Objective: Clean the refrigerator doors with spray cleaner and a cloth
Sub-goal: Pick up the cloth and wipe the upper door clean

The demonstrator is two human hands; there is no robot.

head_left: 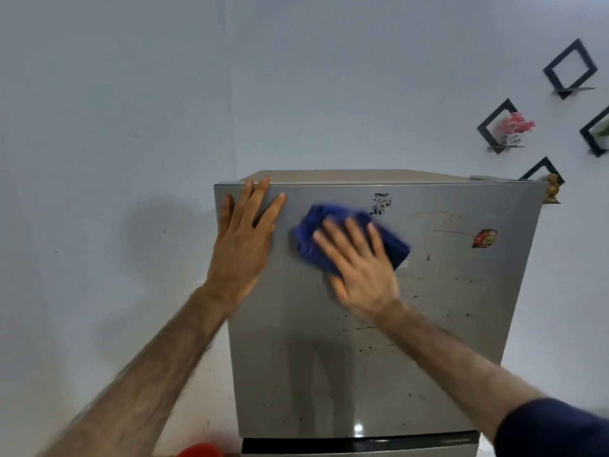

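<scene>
The pale wall (131, 94) fills the upper and left parts of the frame, with plenty of bare room to the left of the appliance. The grey upper refrigerator door (379, 357) takes up the centre and lower right; its top edge is seen across the middle of the frame, its left edge runs down from there, and its bottom edge meets a dark gap near the lower border, below which the lower door is cut off. Dark specks and streaks are scattered over the right half of the door. The left hand (242, 245) is laid flat at the door's upper left corner, fingers straight, fingertips reaching the top edge, nothing grasped. The right hand (359, 268), blurred, is pressed with spread straight fingers on the blue cloth (316, 239) against the door, just right of the left hand; much of the cloth is hidden beneath the palm. A small black mark (381, 203) and a red sticker (484, 238) are seen toward the right, too small to read. Black diamond-shaped wall shelves (568, 69) sit at the upper right, one cut by the frame edge. A red object (199, 450) is clipped at the bottom border.
</scene>
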